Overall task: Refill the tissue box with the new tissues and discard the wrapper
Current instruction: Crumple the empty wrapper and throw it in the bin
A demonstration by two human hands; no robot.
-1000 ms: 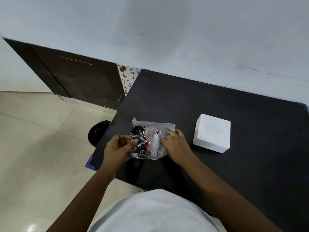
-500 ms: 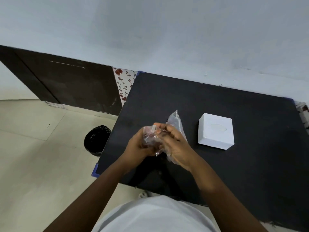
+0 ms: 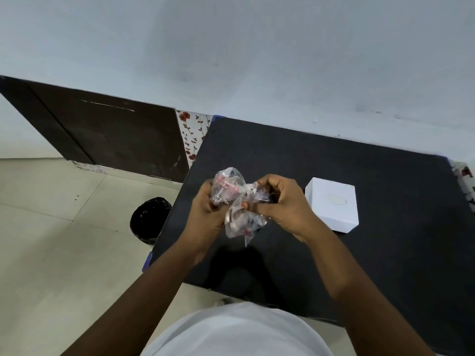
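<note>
**Wrapper crumpled in both hands, bin waiting off the table's left edge**

Nearest the camera, both forearms reach out over the front edge of the black table [image 3: 334,160]. The left hand [image 3: 205,217] is curled closed around one end of the clear plastic wrapper [image 3: 239,204], and the right hand [image 3: 285,204] is closed on the other end, fingertips pinching the film. The wrapper is bunched into a crumpled wad between them, held up above the table rather than resting on it, with a loose tail hanging down. Red and dark print shows through the plastic, but it is too creased to read any brand or wording.

Just beyond the right hand, the white tissue box [image 3: 331,206] sits on the table, closed, with a faint oval on its top face and no legible label.

To the left, on the floor beside the table, stands a black-lined bin [image 3: 149,219].

No loose tissues are visible, and the wrapper looks empty, so the refill is probably done, though the box's inside is hidden. What remains is most likely dropping the wad into the bin.
</note>
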